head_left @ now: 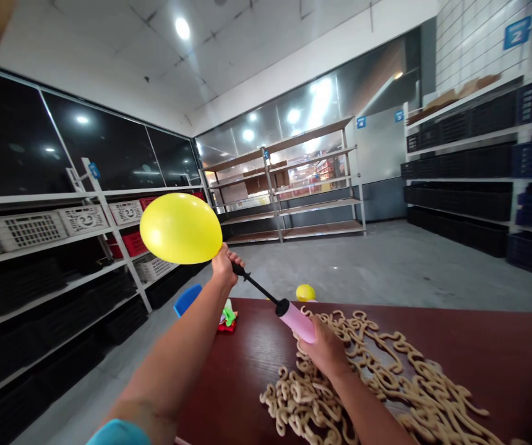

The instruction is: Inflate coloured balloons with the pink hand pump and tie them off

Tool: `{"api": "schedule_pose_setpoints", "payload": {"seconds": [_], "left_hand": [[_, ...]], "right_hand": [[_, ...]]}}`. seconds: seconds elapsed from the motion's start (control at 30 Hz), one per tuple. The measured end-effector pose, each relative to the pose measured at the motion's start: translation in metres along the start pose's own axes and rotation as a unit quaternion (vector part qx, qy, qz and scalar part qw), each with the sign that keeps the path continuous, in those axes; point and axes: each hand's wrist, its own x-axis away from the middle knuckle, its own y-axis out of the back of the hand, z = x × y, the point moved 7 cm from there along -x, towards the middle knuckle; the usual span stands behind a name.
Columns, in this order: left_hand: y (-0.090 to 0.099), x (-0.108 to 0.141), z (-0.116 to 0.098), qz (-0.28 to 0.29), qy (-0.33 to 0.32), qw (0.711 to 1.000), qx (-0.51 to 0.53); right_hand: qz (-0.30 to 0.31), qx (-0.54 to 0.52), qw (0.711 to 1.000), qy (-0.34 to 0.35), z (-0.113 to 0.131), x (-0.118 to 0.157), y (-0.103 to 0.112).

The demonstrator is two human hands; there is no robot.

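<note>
A large yellow balloon [181, 227], swollen with air, is joined to the far end of a pink and black balloon pump [297, 319]. My left hand [226, 266] is closed around the balloon's neck and the pump's black end, so the nozzle is hidden. The fingers of my right hand [325, 349] wrap round the pink barrel. A black rod shows between the two hands, so the pump is drawn out. Under my right hand, many curled beige rope-like pieces [303, 392] lie in a heap on the dark red table [242, 377].
A red tray [227, 326] with small colourful things sits at the table's far left edge, near a blue chair back [187, 300]. Another yellow balloon [305, 293] shows past the far edge. Shelves with white crates [27, 230] line the left, and black crates [461, 207] the right.
</note>
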Motion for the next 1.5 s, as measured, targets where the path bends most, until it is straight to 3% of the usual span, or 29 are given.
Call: {"api": "schedule_pose_setpoints", "payload": {"seconds": [0.1, 0.3, 0.4, 0.5, 0.6, 0.83, 0.93, 1.07, 1.33, 1.5], "left_hand": [[-0.001, 0.006, 0.026, -0.007, 0.022, 1.000, 0.001], [-0.008, 0.032, 0.096, -0.010, 0.084, 0.996, -0.005], [-0.009, 0.041, 0.117, -0.010, 0.092, 0.996, -0.002], [-0.008, 0.043, 0.117, -0.012, 0.092, 0.996, 0.005], [-0.005, 0.036, 0.100, -0.013, 0.089, 0.996, 0.003], [0.001, 0.008, 0.016, -0.013, 0.008, 1.000, 0.001], [0.003, 0.001, -0.003, -0.008, -0.005, 1.000, 0.002], [0.008, 0.001, 0.011, 0.000, 0.006, 1.000, 0.014], [0.017, 0.024, 0.080, -0.019, 0.056, 0.998, 0.023], [0.018, 0.045, 0.109, -0.044, 0.067, 0.996, 0.037]], "right_hand": [[0.006, 0.014, 1.000, -0.007, -0.004, 0.001, -0.001], [0.019, 0.023, 0.999, -0.015, -0.001, -0.001, 0.002], [0.030, 0.016, 0.999, -0.027, -0.002, -0.002, 0.001], [0.026, 0.020, 0.999, -0.021, -0.001, -0.003, 0.002], [0.020, 0.024, 0.999, -0.009, 0.002, -0.003, 0.003], [-0.005, 0.024, 0.999, 0.020, 0.006, -0.003, 0.005], [-0.007, 0.018, 0.999, 0.034, 0.006, -0.002, 0.004], [-0.012, 0.035, 0.999, 0.030, 0.004, -0.001, 0.007], [0.007, 0.087, 0.996, 0.012, 0.006, 0.000, 0.012], [0.020, 0.107, 0.994, 0.018, 0.009, -0.001, 0.013]]}}
